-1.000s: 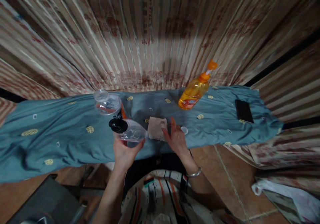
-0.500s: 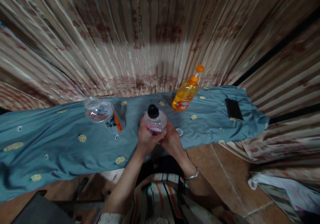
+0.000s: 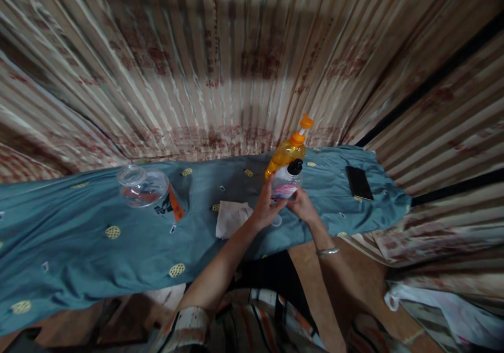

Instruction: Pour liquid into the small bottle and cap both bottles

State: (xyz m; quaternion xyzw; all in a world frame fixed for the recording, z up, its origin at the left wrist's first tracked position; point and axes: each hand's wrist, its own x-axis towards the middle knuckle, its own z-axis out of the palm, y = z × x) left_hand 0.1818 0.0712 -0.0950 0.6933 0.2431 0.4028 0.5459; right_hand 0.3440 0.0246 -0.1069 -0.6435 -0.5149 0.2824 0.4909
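Note:
Both of my hands are round a clear bottle (image 3: 284,186) with a black cap and a pink label, in front of the orange pump bottle (image 3: 284,156). My left hand (image 3: 268,206) grips its left side, and my right hand (image 3: 302,204) holds it low on the right. A small clear round disc (image 3: 276,221) lies on the cloth just below my hands. To their left is a folded white tissue (image 3: 233,218).
An open clear jar (image 3: 145,189) with an orange and black label stands at the left on the blue tablecloth (image 3: 142,258). A black phone (image 3: 358,182) lies at the right. Striped curtains (image 3: 236,106) hang behind the table.
My hands have moved to the right with the clear bottle, which now overlaps the orange pump bottle in view. The white tissue has come into sight. The view has shifted slightly.

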